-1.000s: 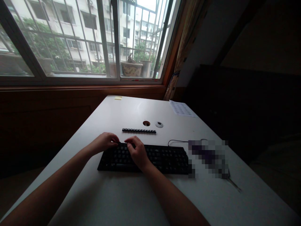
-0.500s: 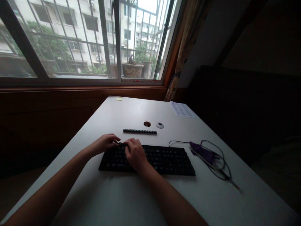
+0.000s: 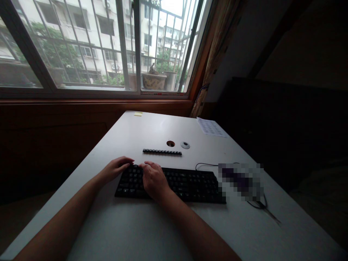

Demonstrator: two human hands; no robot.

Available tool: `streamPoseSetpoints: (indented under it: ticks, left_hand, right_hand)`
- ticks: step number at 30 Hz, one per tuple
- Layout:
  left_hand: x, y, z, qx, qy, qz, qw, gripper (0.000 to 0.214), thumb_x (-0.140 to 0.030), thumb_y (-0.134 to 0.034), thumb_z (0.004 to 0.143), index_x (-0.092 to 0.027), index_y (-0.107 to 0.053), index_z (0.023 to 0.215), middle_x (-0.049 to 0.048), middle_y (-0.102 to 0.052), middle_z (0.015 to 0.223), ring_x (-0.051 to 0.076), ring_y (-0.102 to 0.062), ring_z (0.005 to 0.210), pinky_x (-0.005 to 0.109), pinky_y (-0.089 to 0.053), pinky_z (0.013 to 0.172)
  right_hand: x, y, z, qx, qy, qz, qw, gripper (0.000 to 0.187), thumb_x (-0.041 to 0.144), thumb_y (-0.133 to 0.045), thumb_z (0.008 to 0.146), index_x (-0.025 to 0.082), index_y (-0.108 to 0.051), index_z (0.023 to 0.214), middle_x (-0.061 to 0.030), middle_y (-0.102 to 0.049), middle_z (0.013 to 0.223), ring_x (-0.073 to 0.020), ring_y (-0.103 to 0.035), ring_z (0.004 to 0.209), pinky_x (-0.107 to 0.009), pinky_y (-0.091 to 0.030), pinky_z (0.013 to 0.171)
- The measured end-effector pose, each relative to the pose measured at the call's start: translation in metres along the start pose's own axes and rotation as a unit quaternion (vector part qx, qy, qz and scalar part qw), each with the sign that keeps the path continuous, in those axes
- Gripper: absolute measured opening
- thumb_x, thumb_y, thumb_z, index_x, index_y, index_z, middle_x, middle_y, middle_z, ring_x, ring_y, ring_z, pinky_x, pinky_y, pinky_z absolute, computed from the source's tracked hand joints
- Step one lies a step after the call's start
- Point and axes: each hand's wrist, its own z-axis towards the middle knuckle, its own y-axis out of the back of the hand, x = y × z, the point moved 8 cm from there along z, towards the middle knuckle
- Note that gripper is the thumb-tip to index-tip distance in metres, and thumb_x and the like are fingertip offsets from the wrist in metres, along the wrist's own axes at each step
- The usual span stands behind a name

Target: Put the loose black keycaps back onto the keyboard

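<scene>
White desk [image 3: 122, 232] is filling the middle of the view, smooth top, dull sheen nr the window [image 3: 136, 54], edges running back toward a brown wood sill [image 3: 98, 101]. Outside the glass, metal bars are standing in front of pale bldgs + greenery, w/ a patterned planter [image 3: 153, 81] sitting behind the R pane. Patterned curtain [image 3: 208, 72] is hanging at the window's R side; room on the R is lying in deep shadow.

Black plastic kbd [image 3: 187, 185], long rectangle w/ rows of small square keys, is lying flat on the near-middle of the desk. L hand [image 3: 115, 168] is reaching to its top-L corner, fingers part-extended; R hand [image 3: 154, 179] is resting over its L half, fingers half-curled toward the same corner. Can't tell if either is gripping anything.

Just beyond, a straight row of dark keycaps [image 3: 162, 152] is lying apart from the kbd. Behind it, a round hole [image 3: 170, 144] is showing nr a pale ring-shaped cover [image 3: 185, 145]. Yellow note [image 3: 138, 114] + printed sheet [image 3: 212, 127] are lying at the far end. On the R, a thin dark cable [image 3: 206, 164] is curving toward a purplish item [image 3: 236, 177], prob. soft, but pixelated.
</scene>
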Motion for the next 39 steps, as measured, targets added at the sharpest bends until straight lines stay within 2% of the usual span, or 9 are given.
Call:
streamPoseSetpoints:
  ticks: [10, 17, 27, 39]
  left_hand:
    - [0.002, 0.002, -0.003, -0.005, 0.000, 0.001, 1.000, 0.031, -0.042, -0.057, 0.093, -0.020, -0.069, 0.112, 0.0081, -0.072, 0.110, 0.025, -0.066, 0.104, 0.038, -0.053, 0.093]
    - [0.008, 0.007, -0.007, -0.009, -0.012, -0.025, 1.000, 0.029, -0.042, -0.060, 0.092, -0.019, -0.069, 0.106, 0.0087, -0.069, 0.106, 0.025, -0.065, 0.102, 0.039, -0.054, 0.092]
    - [0.001, 0.009, -0.007, -0.012, -0.001, -0.002, 1.000, 0.029, -0.044, -0.058, 0.093, -0.020, -0.069, 0.104, 0.0077, -0.070, 0.104, 0.024, -0.065, 0.099, 0.037, -0.053, 0.090]
    - [0.003, 0.011, -0.007, -0.019, 0.005, 0.015, 1.000, 0.032, -0.046, -0.058, 0.091, -0.020, -0.071, 0.104, 0.0086, -0.071, 0.104, 0.025, -0.066, 0.099, 0.039, -0.054, 0.090]
  right_hand:
    - [0.005, -0.002, -0.002, 0.025, 0.010, -0.018, 0.999, 0.036, 0.012, -0.044, 0.095, 0.021, -0.057, 0.128, -0.0101, -0.067, 0.123, -0.0221, -0.054, 0.123, -0.044, -0.034, 0.111]
    - [0.012, 0.005, -0.004, 0.038, 0.029, -0.010, 0.999, 0.040, 0.016, -0.047, 0.096, 0.024, -0.049, 0.135, -0.0071, -0.061, 0.134, -0.0226, -0.042, 0.137, -0.046, -0.030, 0.115]
    - [0.011, 0.005, -0.004, 0.038, 0.022, -0.002, 0.999, 0.036, 0.016, -0.043, 0.098, 0.027, -0.051, 0.132, -0.0044, -0.066, 0.128, -0.0207, -0.041, 0.139, -0.048, -0.025, 0.118]
    - [0.010, 0.002, -0.004, 0.040, 0.018, -0.006, 0.999, 0.037, 0.011, -0.042, 0.097, 0.027, -0.051, 0.128, -0.0046, -0.066, 0.127, -0.0204, -0.040, 0.140, -0.049, -0.023, 0.117]
